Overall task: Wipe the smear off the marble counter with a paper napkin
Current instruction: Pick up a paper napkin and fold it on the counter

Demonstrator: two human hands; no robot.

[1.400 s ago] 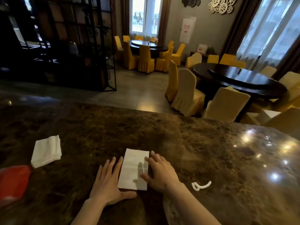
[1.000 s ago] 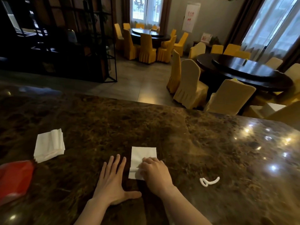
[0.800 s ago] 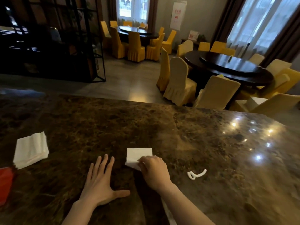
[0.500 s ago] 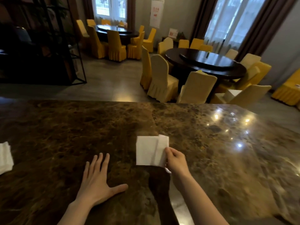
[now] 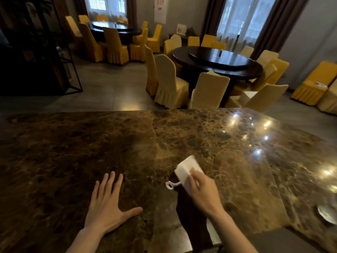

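A folded white paper napkin [image 5: 186, 168] rests on the dark brown marble counter [image 5: 127, 147], pressed down by my right hand [image 5: 202, 192], whose fingers grip its near end. A thin white smear [image 5: 170, 185] curls on the marble just left of the napkin's near edge, touching it; part of the smear is hidden under napkin and hand. My left hand [image 5: 107, 205] lies flat on the counter with fingers spread, a hand's width left of the smear, holding nothing.
Ceiling-light reflections shine on the counter's right part [image 5: 259, 136]. A round metal object [image 5: 328, 214] sits at the counter's right edge. Beyond the far edge stand a round dark table [image 5: 218, 61] and yellow-covered chairs [image 5: 167, 83].
My right hand picked up the napkin, carried it to the right and set it down at the smear. The view swung right, so the napkin stack and red object left the frame. My left hand stayed flat.
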